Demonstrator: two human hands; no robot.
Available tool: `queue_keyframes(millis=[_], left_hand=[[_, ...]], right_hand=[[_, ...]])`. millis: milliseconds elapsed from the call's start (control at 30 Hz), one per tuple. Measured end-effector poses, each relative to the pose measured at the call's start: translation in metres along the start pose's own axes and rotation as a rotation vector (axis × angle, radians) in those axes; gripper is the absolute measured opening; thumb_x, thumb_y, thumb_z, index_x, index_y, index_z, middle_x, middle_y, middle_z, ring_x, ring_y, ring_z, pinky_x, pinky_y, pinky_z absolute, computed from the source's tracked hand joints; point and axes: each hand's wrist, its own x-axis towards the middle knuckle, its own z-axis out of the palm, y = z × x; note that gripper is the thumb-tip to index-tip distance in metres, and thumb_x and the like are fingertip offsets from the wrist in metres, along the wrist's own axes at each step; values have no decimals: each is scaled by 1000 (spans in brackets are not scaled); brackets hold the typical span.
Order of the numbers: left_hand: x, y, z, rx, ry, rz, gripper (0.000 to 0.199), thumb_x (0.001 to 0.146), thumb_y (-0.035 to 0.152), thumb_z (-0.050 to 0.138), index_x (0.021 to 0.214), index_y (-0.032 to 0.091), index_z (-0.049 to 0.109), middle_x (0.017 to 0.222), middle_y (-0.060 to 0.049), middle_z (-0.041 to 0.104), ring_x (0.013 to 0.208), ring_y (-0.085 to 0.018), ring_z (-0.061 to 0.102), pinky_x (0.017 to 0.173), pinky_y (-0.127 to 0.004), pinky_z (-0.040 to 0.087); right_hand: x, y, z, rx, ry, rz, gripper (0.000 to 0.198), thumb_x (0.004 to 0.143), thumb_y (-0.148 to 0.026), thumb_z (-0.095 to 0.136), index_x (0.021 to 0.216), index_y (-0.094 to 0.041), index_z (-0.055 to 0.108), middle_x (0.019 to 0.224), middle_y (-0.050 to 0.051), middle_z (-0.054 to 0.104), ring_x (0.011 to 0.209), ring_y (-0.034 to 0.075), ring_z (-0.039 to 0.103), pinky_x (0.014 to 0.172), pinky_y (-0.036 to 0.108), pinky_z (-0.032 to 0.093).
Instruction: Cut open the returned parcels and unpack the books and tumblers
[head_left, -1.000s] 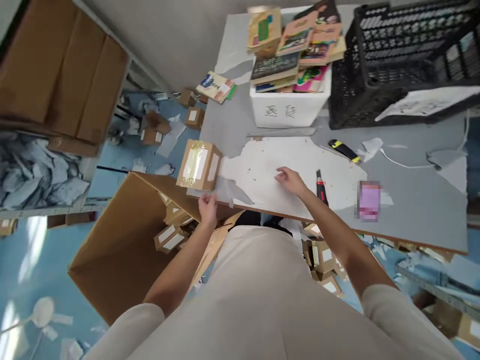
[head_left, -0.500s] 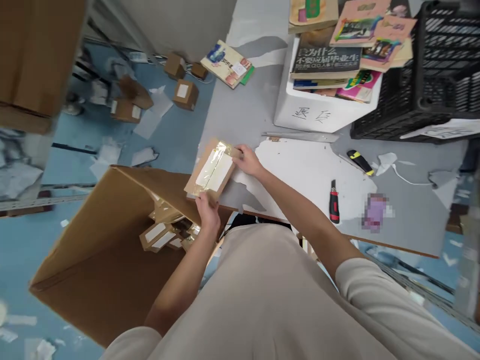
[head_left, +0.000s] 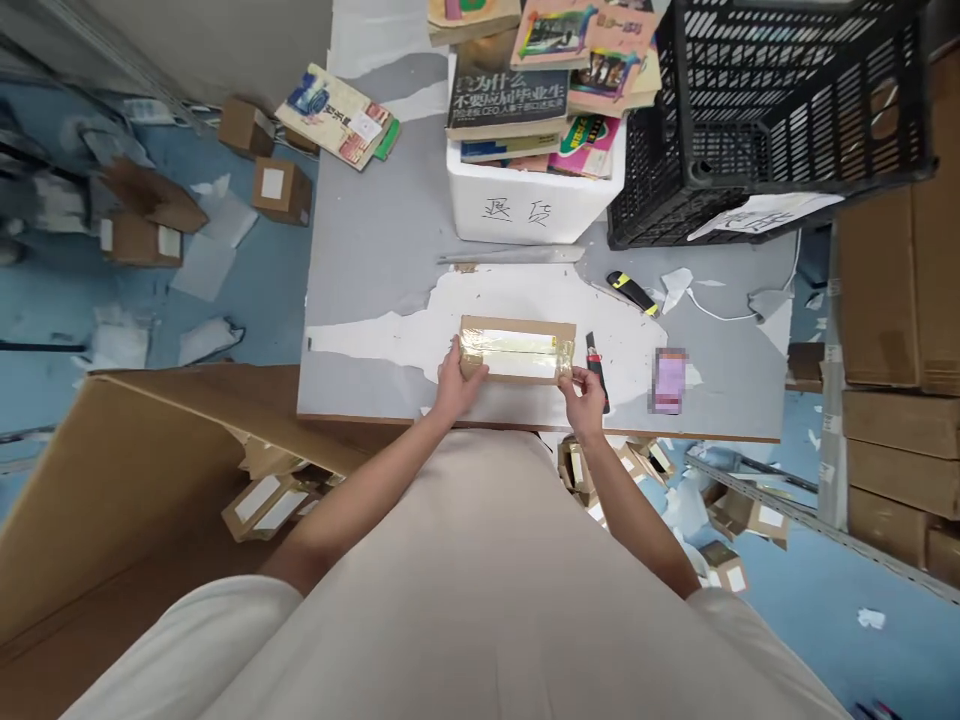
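Observation:
A small cardboard box (head_left: 517, 352), taped with shiny tape and bearing white labels, lies level above the front part of the table (head_left: 367, 270); whether it touches the tabletop I cannot tell. My left hand (head_left: 459, 385) grips its left end, thumb along the near edge. At the right end, my right hand (head_left: 582, 400) pinches the near corner. Just behind the right hand lies a red and black utility knife (head_left: 597, 370), partly covered by the fingers. Farther back is a black and yellow utility knife (head_left: 632, 293).
A white bin (head_left: 536, 205) heaped with books stands at the back beside a black plastic crate (head_left: 742, 150). More books (head_left: 337, 115) lie back left. A large open carton (head_left: 150, 450) holding small boxes is at the left. A blurred purple item (head_left: 668, 381) lies right.
Both hands have brought the cardboard box from over the table's left edge rightward to the front middle. It has turned from slanted to lying lengthwise across my view, and the view has shifted right.

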Motion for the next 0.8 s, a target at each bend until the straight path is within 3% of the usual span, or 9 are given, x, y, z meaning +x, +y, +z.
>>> queue_keyframes(millis=[100,200,300,367,433,533,600,700,800], left_hand=[[-1,-2,0,97,6,-14,85,79,41,67,150,20,26,144,-15,44,133,-31,41,110,-46,34],[-8,1,-1,249,90,65,85,80,45,66,149,19,24,147,-18,38,136,-32,36,111,-49,32],[-19,7,2,418,182,233,77,85,46,61,147,18,27,147,-21,37,138,-33,33,111,-52,29],[-25,7,3,510,188,375,67,87,45,58,143,17,34,145,-22,39,137,-33,34,110,-54,30],[-29,5,4,587,92,531,53,89,41,56,136,20,45,142,-20,45,134,-32,39,108,-52,33],[-30,-5,4,674,-103,701,36,93,31,51,127,24,55,133,-15,56,131,-28,46,107,-49,38],[-29,-12,6,703,-128,735,34,95,25,45,127,23,56,132,-14,58,133,-27,45,107,-50,38],[-24,-19,11,705,-96,745,36,96,21,41,130,21,54,135,-15,57,137,-26,41,108,-51,36],[-18,-20,13,690,-95,747,38,97,21,39,132,21,52,138,-15,54,139,-26,37,110,-51,35]], right_hand=[[18,13,-14,-72,-47,-21,41,84,-51,51,105,-17,59,105,11,65,96,21,61,85,40,52],[37,32,-33,-461,14,-16,48,82,-47,55,117,-15,55,119,17,57,111,28,53,93,46,46],[51,50,-47,-822,-40,45,62,73,-38,66,128,-15,48,127,20,50,118,35,47,94,49,42],[57,55,-53,-872,-107,65,58,77,-29,60,131,-14,44,123,20,51,114,33,50,93,48,44],[61,49,-59,-819,-132,19,57,81,-23,50,136,-11,40,121,20,53,111,31,53,94,47,44],[59,16,-67,-677,-73,-187,58,88,-22,36,144,-9,29,128,21,50,119,29,50,99,47,42],[53,-20,-67,-616,-97,-376,59,92,-23,28,149,-13,22,134,18,48,122,27,49,101,47,42],[42,-80,-50,-699,-414,-638,59,96,-29,30,152,-21,16,138,13,48,117,25,53,95,42,46],[38,-125,-17,-988,-778,-803,56,97,-29,34,152,-29,21,134,10,55,106,25,60,80,35,49]])
